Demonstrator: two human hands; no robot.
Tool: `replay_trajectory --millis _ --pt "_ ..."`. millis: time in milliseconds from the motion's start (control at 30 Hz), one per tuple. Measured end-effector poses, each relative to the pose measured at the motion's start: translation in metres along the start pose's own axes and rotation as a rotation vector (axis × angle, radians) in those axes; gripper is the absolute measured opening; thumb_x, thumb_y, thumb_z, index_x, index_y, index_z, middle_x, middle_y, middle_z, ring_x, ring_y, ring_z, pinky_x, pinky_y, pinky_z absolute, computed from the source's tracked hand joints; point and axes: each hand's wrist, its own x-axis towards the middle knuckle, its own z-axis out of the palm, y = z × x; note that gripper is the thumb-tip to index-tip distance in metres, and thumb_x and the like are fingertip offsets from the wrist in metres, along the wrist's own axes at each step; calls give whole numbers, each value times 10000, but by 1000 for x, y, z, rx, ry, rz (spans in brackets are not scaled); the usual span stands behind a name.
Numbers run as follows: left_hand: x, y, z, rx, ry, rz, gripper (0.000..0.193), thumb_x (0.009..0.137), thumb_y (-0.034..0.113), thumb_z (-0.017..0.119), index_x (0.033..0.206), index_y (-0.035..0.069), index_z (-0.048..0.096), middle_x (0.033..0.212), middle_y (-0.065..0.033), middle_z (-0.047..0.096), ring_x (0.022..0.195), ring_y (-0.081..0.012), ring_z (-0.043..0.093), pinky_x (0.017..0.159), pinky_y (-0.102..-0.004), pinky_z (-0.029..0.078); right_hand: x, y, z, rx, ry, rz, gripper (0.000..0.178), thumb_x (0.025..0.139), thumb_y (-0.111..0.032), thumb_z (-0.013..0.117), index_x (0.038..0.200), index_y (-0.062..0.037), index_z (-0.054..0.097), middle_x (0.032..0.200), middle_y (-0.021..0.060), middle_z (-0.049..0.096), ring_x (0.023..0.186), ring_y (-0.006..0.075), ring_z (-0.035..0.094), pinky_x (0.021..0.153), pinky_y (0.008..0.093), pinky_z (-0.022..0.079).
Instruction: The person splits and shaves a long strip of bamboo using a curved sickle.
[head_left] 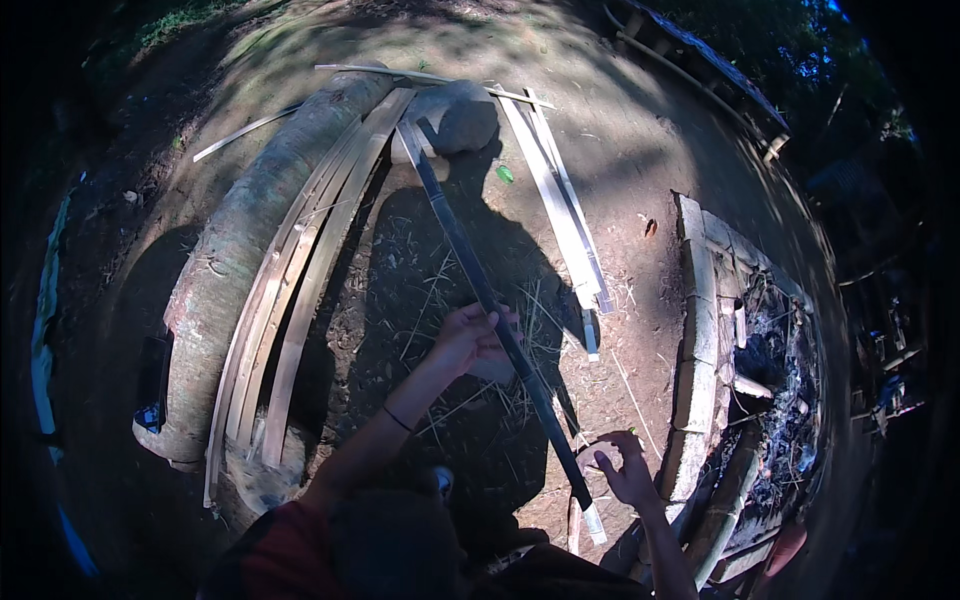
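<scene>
Left hand (466,341) fingers and thumb are closed on dark strip (465,252) around mid-length. Right hand (626,476) is held open, fingers loosely curved, just beside strip's lower end. Strip is slanted from near grey stone (468,117) at top to lower right, above shaded ground (400,260). Pale strips (334,237) are laid alongside log (245,225) at left; at right, ash-strewn fire pit (696,400) is edged with pale blocks (703,300).

Bare dirt ground (620,135) around our block-edged fire pit (697,345), grey ash (775,335) inside it, a thick bark-covered log (235,220) well left of it, dark foliage (820,65) beyond it, sunlight and shadow dappling the soil we see.
</scene>
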Motion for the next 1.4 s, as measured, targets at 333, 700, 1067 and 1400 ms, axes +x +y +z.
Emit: replay_trajectory --millis 333,700,1067,1400 --pt "-20 -22 34 -18 5 -34 286 977 89 501 1223 -56 496 1190 -224 606 1025 -379 654 874 -501 575 192 -100 16 427 -88 158 319 918 -379 659 893 -62 680 696 -17 587 660 53 494 586 243 365" --pt "-30 -29 42 5 33 -55 260 979 57 489 1217 -40 529 1171 -202 625 1021 -390 652 861 -515 579 265 -138 58 877 -181 296 307 853 -365 739 938 -71 709 824 8 688 708 76 614 634 226 477" --pt "-17 -38 27 -13 223 -61 210 996 117 475 1141 -6 563 1087 -170 659 990 -320 679 794 -462 607 250 -131 68 825 214 -162 47 938 -27 601 905 -17 633 793 6 620 760 74 582 722 234 482" --pt "16 70 34 34 148 67 241 996 150 486 1168 -14 526 1184 -199 608 1030 -354 659 812 -447 606 67 -158 -74 92 195 -43 99 843 82 542 774 36 595 688 86 601 635 119 567 575 271 440"
